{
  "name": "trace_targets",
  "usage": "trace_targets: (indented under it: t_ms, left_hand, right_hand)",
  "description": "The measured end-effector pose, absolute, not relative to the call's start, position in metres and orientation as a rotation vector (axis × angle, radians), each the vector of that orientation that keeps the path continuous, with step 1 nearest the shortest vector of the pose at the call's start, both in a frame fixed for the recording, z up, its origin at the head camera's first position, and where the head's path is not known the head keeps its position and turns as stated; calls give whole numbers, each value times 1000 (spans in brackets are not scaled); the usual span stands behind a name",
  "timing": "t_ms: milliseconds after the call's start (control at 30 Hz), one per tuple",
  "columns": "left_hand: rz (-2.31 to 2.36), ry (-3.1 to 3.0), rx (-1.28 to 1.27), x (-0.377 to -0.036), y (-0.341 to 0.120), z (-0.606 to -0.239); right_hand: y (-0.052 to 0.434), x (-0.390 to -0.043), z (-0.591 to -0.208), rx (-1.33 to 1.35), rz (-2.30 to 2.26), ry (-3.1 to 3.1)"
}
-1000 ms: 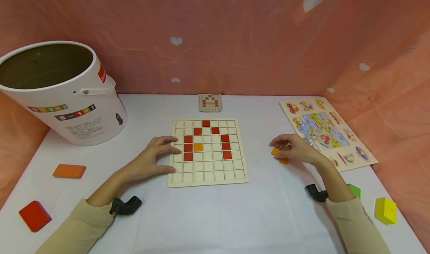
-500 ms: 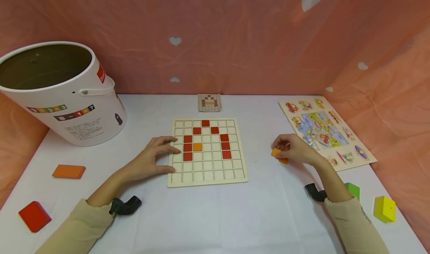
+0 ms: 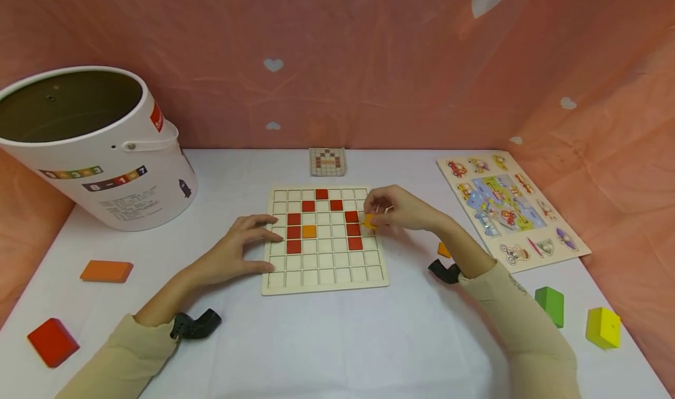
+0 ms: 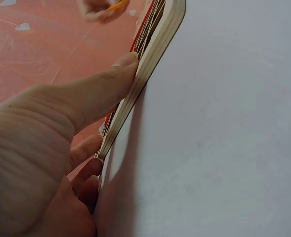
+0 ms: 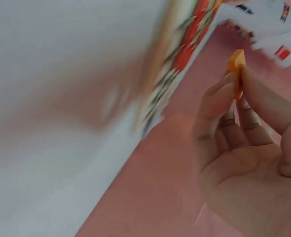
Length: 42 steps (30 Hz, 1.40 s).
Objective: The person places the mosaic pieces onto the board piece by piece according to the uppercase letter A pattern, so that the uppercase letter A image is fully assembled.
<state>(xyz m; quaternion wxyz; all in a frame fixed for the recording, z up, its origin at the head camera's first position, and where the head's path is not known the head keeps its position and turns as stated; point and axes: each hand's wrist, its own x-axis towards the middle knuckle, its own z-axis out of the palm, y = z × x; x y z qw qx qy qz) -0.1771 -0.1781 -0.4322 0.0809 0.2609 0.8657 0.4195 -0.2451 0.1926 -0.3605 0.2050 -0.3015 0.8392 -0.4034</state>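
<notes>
- We see the right hand (image 3: 401, 208) pinching a small orange tile (image 3: 370, 221) over the right edge of the wooden grid board (image 3: 324, 270).
- Our left hand (image 3: 237, 249) lies flat, fingers relaxed, against the board's left edge.
- Red square tiles (image 3: 293, 232) form an arch on the grid.
- A white bucket (image 3: 105, 170) stands at the table's far left corner; a picture puzzle (image 3: 508, 208) lies at the right edge.
- Smooth colored blocks (image 3: 603, 327) lie near both front corners.
</notes>
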Motion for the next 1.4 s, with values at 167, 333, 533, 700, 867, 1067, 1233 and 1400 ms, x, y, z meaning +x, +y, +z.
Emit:
trace_targets:
  t_ms: [167, 333, 533, 700, 867, 1067, 1233, 1400]
  left_hand:
    - [1249, 2584, 769, -177, -178, -432]
    - [1256, 2582, 760, -177, -178, -431]
    - [1259, 2573, 763, -177, -177, -430]
    - [1251, 2582, 771, -177, -177, -429]
    - [1245, 2586, 772, -177, -177, -430]
    - [1246, 2588, 776, -177, -178, -432]
    - [1245, 2588, 773, -177, -178, -431]
    - [1244, 2590, 772, -177, -178, -432]
  right_hand:
    - [153, -256, -361, -948, -1062, 2246]
    - [129, -260, -365, -965, -1062, 2178]
    - [119, -262, -373, -950, -1076, 2124]
    - [117, -262, -375, -965, -1055, 2135]
    - [116, -260, -377, -1002, -999, 2158]
    - [115, -258, -380, -991, -990, 2206]
    - [114, -257, -380, -958, -1020, 2217]
    - [113, -255, -379, -951, -1016, 2244]
